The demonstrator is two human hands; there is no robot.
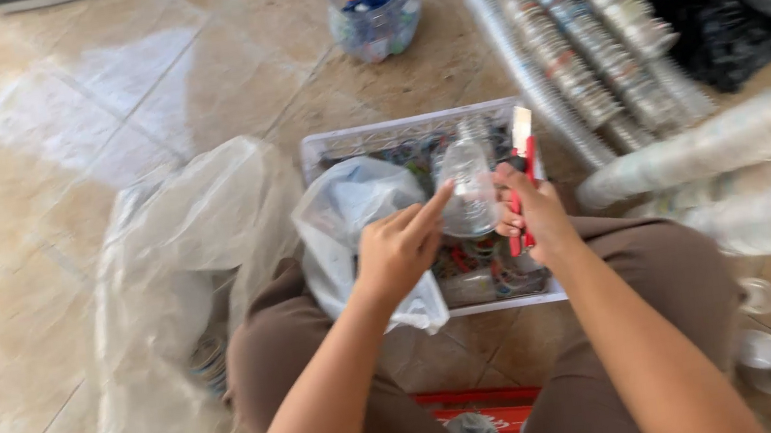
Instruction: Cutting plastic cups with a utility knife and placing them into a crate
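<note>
The stacked cups (747, 169) at right are blurred, and the red crate (480, 407) sits half hidden between the knees.

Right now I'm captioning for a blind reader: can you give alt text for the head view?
A seated person's left hand touches a clear plastic bottle while the right hand holds a red utility knife, over a white crate. Around them on the tiled floor lie stacked plastic cups and a jar of bottle caps.
</note>
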